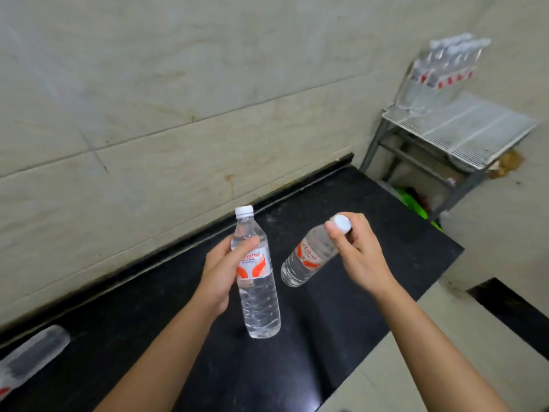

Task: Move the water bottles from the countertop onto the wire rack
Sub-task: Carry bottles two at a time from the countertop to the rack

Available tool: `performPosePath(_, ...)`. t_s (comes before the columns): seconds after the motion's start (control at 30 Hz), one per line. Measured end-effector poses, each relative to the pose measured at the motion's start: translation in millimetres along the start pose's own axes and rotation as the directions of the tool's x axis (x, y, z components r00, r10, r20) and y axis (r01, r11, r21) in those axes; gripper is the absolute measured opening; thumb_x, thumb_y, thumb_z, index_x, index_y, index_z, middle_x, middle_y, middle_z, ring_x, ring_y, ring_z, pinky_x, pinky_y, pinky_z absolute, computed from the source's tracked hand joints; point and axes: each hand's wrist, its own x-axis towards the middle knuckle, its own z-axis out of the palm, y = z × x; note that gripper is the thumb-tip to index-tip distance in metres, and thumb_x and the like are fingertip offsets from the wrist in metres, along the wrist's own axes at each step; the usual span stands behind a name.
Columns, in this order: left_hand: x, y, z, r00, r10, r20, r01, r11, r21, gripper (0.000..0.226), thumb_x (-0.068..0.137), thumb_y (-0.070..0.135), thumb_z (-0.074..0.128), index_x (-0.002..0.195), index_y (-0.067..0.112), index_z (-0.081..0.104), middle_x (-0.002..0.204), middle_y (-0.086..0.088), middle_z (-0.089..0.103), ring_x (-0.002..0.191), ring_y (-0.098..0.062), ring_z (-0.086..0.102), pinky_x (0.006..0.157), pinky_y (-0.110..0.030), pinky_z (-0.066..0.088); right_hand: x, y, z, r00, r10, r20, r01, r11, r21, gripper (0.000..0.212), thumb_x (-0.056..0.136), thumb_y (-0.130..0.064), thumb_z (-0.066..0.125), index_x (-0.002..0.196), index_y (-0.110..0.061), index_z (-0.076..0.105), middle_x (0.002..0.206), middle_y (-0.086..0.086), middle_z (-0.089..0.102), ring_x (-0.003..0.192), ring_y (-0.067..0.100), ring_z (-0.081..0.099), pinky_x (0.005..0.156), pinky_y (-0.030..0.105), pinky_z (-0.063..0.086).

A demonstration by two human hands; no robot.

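Note:
My left hand (221, 273) grips a clear water bottle (258, 295) with a white cap and an orange-and-white label, held upright above the black countertop (371, 257). My right hand (356, 248) holds a second water bottle (309, 257) by its neck just under the cap, and this one hangs tilted with its base toward the left bottle. The two bottles are close but apart. A white wire rack (463, 129) stands at the far right corner past the counter's end, with several water bottles (439, 72) standing at its back left.
Another bottle (29, 358) lies on the countertop at the far left edge of view. A tiled wall runs behind the counter. Under the rack's grey frame (416, 162) sit green items (416, 206). A pale floor lies to the right of the counter.

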Motion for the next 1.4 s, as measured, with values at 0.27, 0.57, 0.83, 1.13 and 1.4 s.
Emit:
performPosePath(0.27, 2, 5, 181, 0.987, 0.083, 0.134, -0.096, 0.991, 0.093, 0.048, 0.074, 0.047, 0.073, 0.11, 0.016, 0.07, 0.102, -0.009, 0.077, 0.09, -0.021, 0.074, 0.08, -0.036, 0.053, 8, 67, -152, 0.973, 0.186, -0.137, -0.11, 0.894, 0.434, 0.053, 0.077, -0.078, 0.062, 0.107, -0.036, 0.067, 0.115, 0.007, 0.069, 0.112, 0.016, 0.065, 0.102, 0.045, 0.052)
performPosePath(0.57, 20, -25, 431, 0.947, -0.083, 0.311, 0.146, 0.972, -0.183, 0.029, 0.092, 0.044, 0.06, 0.089, 0.017, 0.068, 0.073, -0.007, 0.06, 0.064, -0.021, 0.06, 0.068, -0.04, 0.052, 23, 173, -346, 0.931, 0.285, -0.227, -0.124, 0.833, 0.539, 0.018, 0.097, -0.046, 0.059, 0.102, -0.032, 0.07, 0.094, 0.0, 0.073, 0.089, 0.01, 0.069, 0.088, 0.041, 0.057)
performPosePath(0.83, 63, -37, 569, 0.819, -0.145, 0.555, 0.193, 0.981, -0.03, 0.062, 0.054, 0.057, 0.09, 0.101, 0.024, 0.068, 0.077, -0.001, 0.065, 0.065, -0.016, 0.062, 0.06, -0.036, 0.053, 64, 242, -451, 0.853, 0.332, -0.404, -0.061, 0.831, 0.554, 0.025, 0.101, -0.044, 0.05, 0.119, -0.031, 0.063, 0.097, 0.003, 0.069, 0.09, 0.011, 0.068, 0.087, 0.035, 0.056)
performPosePath(1.13, 196, 5, 687, 0.858, 0.202, 0.472, -0.132, 0.975, -0.178, 0.036, 0.077, 0.027, 0.076, 0.108, 0.016, 0.061, 0.092, -0.014, 0.061, 0.086, -0.035, 0.06, 0.081, -0.053, 0.05, 198, 302, -522, 0.869, 0.217, -0.446, -0.042, 0.928, 0.37, 0.021, 0.1, -0.047, 0.053, 0.121, -0.047, 0.058, 0.107, -0.005, 0.073, 0.101, 0.012, 0.07, 0.093, 0.039, 0.056)
performPosePath(1.4, 296, 73, 751, 0.859, 0.465, 0.214, -0.478, 0.878, 0.014, 0.044, 0.065, 0.027, 0.091, 0.104, 0.021, 0.072, 0.099, -0.003, 0.078, 0.092, -0.022, 0.074, 0.081, -0.042, 0.059, 342, 309, -583, 0.867, 0.038, -0.497, 0.081, 0.973, 0.215, 0.033, 0.095, -0.054, 0.049, 0.124, -0.042, 0.058, 0.11, -0.022, 0.068, 0.107, 0.002, 0.063, 0.091, 0.019, 0.048)
